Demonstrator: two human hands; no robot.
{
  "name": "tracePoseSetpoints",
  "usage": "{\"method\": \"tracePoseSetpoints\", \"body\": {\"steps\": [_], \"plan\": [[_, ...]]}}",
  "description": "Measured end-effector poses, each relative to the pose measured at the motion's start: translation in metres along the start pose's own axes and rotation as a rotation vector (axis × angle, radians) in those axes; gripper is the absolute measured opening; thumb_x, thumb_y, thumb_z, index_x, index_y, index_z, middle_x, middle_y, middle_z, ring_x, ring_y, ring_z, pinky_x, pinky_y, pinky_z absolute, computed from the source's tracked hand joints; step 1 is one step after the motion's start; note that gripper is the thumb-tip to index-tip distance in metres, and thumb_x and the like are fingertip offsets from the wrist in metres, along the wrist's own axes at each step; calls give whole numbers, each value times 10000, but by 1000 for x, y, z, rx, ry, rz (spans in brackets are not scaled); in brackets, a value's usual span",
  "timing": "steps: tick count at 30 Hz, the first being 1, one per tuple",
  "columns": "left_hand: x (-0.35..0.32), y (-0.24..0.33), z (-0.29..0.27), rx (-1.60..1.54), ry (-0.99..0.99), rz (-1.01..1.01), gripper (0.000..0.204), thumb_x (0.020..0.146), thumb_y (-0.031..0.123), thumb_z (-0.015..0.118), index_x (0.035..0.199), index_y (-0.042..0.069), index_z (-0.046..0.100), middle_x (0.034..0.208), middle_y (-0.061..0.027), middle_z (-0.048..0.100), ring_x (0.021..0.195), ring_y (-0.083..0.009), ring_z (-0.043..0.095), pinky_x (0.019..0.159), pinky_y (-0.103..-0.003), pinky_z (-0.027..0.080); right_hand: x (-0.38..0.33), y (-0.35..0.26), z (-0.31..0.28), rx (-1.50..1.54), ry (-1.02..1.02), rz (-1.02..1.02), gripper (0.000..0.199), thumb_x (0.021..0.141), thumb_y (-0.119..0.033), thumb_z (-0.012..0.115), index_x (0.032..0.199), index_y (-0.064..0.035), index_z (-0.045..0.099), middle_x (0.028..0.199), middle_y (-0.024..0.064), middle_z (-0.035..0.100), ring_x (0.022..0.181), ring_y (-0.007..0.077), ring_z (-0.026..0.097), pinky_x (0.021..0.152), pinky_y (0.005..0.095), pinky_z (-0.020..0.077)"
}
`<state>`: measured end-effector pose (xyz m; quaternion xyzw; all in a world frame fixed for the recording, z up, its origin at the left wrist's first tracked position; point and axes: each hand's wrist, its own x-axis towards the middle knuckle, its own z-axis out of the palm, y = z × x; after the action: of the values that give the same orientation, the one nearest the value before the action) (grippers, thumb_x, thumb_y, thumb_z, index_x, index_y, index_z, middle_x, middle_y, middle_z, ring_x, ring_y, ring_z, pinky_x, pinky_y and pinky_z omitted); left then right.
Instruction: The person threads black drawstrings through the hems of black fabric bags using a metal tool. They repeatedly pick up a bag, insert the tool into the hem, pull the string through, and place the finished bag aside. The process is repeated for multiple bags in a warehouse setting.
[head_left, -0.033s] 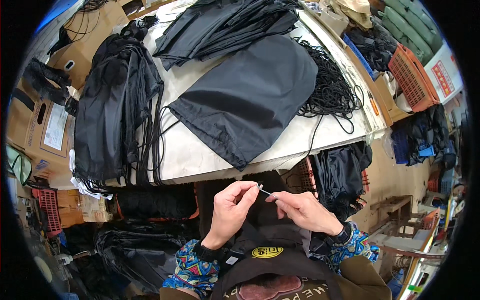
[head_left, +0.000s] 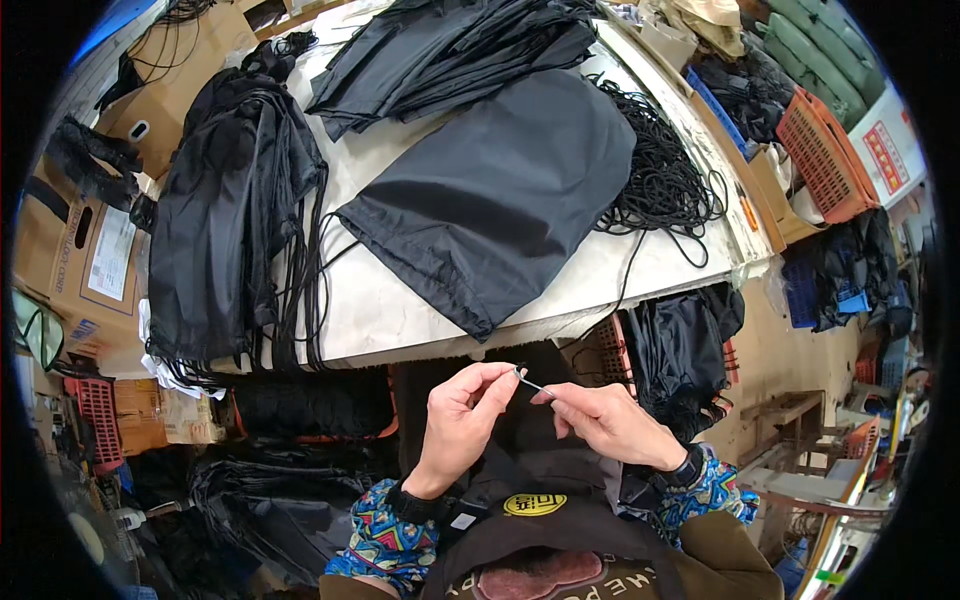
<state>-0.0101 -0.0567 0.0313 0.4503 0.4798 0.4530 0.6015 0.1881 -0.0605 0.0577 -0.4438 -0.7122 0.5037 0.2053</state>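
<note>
My left hand [head_left: 466, 412] and my right hand [head_left: 600, 417] are raised close together in front of my lap, just off the table's near edge. A thin grey metal rod [head_left: 531, 384] spans the gap between them. The left thumb and forefinger pinch its far tip; anything else in that pinch is too small to make out. Its other end runs into the curled fingers of the right hand. Beyond my hands, a black fabric bag [head_left: 500, 190] lies flat on the white table [head_left: 375, 325], one corner pointing at me.
To the bag's right lies a tangled heap of black cord [head_left: 660, 165]. Piled black bags [head_left: 235, 200] with hanging cords cover the table's left side, and more black fabric [head_left: 460, 50] lies at the back. A crate of black bags [head_left: 680, 350] stands below the right edge.
</note>
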Motion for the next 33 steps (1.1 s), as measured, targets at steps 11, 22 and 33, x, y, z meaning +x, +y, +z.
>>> {"method": "tracePoseSetpoints", "body": {"steps": [11, 22, 33], "plan": [[-1, -8, -9, -398, -174, -241, 246, 932, 133, 573, 1128, -12, 605, 766, -2, 602, 535, 5, 393, 457, -155, 290, -4, 0, 4, -151, 51, -20, 200, 894, -57, 495, 1079, 5, 540, 724, 166, 591, 649, 314, 613, 577, 378, 484], [21, -9, 5, -162, -16, -13, 159, 953, 163, 511, 970, 20, 578, 735, 38, 528, 578, 0, 392, 528, -169, 340, -22, -16, 7, -391, -9, -304, 204, 775, -57, 628, 977, -88, 629, 807, 76, 619, 689, 272, 600, 619, 354, 491], [25, -35, 69, -74, -126, 134, 187, 942, 183, 536, 963, 0, 567, 778, -33, 587, 708, -80, 530, 639, -235, 449, -17, -50, -18, 146, 77, -461, 127, 859, -67, 546, 757, -37, 615, 836, 106, 641, 753, 249, 608, 671, 323, 472]]}}
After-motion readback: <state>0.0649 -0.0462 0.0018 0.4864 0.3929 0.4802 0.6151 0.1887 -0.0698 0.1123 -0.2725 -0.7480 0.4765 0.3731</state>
